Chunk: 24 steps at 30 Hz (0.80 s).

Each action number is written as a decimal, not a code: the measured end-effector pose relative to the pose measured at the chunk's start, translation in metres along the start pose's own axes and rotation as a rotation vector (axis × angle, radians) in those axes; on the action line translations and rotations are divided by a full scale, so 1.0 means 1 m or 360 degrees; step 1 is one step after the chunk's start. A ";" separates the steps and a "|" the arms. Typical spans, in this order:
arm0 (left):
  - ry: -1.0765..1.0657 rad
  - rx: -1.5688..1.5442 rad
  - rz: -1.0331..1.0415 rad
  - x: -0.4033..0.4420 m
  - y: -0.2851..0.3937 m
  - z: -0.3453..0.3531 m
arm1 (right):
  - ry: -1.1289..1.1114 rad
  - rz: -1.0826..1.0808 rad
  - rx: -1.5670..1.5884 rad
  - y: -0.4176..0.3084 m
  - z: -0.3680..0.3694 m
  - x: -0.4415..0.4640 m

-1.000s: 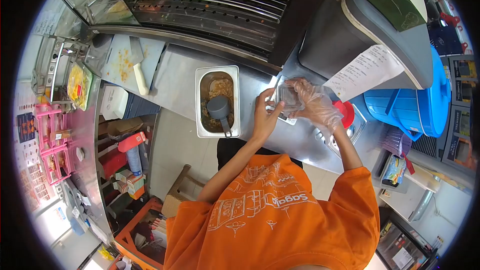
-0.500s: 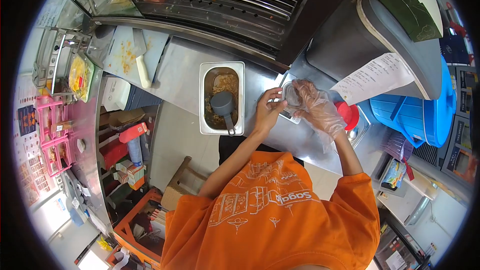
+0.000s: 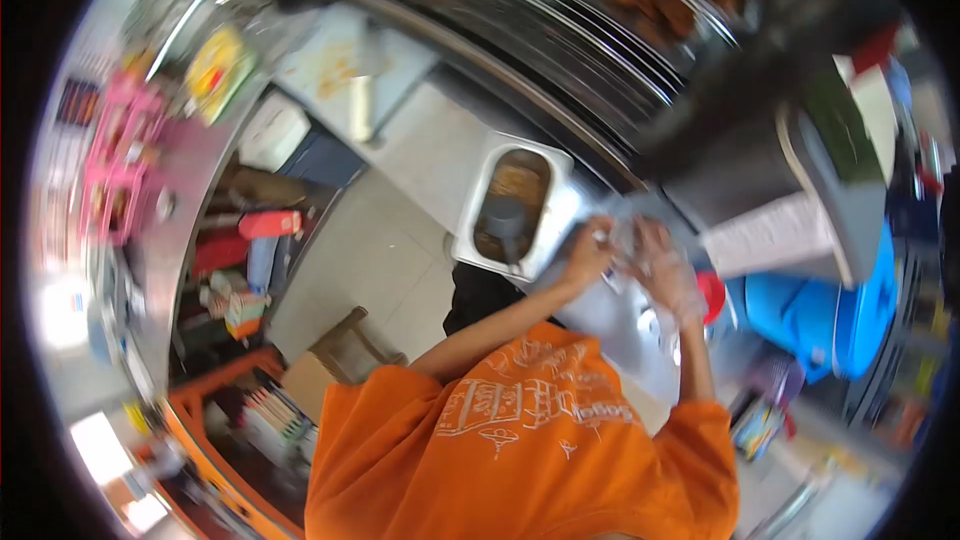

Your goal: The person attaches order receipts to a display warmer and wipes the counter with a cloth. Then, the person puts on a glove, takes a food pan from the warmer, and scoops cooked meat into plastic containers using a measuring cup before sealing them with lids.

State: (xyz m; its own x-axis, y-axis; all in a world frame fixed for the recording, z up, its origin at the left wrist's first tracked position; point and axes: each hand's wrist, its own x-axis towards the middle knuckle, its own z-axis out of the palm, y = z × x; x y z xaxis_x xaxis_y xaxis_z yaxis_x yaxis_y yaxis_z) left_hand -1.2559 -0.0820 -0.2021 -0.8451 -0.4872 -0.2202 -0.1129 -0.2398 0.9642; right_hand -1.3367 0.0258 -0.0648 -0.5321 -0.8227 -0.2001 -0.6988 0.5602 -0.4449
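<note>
My bare left hand (image 3: 588, 256) has its fingers closed on one side of a small clear plastic container (image 3: 624, 239). On the other side of it, my right hand (image 3: 662, 275), in a clear disposable glove, grips it too. Both hands are blurred by motion and hide part of the container. Left of them sits a steel food pan (image 3: 467, 222) with brown food and liquid. A dark grey scoop (image 3: 506, 217) lies in that pan. Close to my right wrist is a round red item (image 3: 711, 297), partly covered.
A knife (image 3: 361, 108) lies on a stained white cutting board (image 3: 405, 58) at upper left. Behind the counter runs a rack (image 3: 560, 15) with browned food. To the right stand a grey bin-like container (image 3: 745, 165) with a paper sheet and a blue tub (image 3: 800, 325).
The whole view has swung round and blurred, so the pan and counter sit lower and further right. Both hands stay on the clear container.
</note>
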 end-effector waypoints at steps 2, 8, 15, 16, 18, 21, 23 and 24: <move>0.0033 0.0130 0.0039 0.003 -0.009 0.013 | 0.0030 0.0019 0.0008 -0.001 0.008 -0.001; 0.0104 0.0144 0.0044 0.007 0.009 0.029 | 0.0161 0.0031 0.0294 0.040 0.039 -0.009; -0.0147 0.0221 -0.0086 -0.002 0.035 0.034 | 0.0146 -0.0035 0.0370 0.010 0.016 -0.027; -0.0237 0.0220 -0.0095 -0.005 0.043 0.033 | 0.0173 -0.0105 0.0126 -0.015 0.002 -0.034; -0.0485 0.0161 -0.0107 -0.019 0.077 0.022 | 0.0238 -0.0207 0.0042 -0.038 -0.018 -0.043; -0.0410 0.0184 0.0056 -0.039 0.126 0.001 | 0.0255 -0.0159 0.0040 -0.076 -0.047 -0.046; -0.0337 0.0140 0.0040 -0.045 0.148 -0.022 | 0.0276 -0.0191 0.0203 -0.097 -0.052 -0.036; -0.0292 0.0115 0.0046 -0.047 0.154 -0.033 | 0.0250 -0.0262 0.0176 -0.097 -0.053 -0.027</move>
State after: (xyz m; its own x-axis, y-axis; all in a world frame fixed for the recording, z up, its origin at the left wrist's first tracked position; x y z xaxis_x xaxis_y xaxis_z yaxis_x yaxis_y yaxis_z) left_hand -1.2162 -0.1241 -0.0480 -0.9289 -0.3303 -0.1678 -0.1186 -0.1638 0.9793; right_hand -1.2797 -0.0009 0.0306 -0.4892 -0.8720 0.0172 -0.7302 0.3987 -0.5548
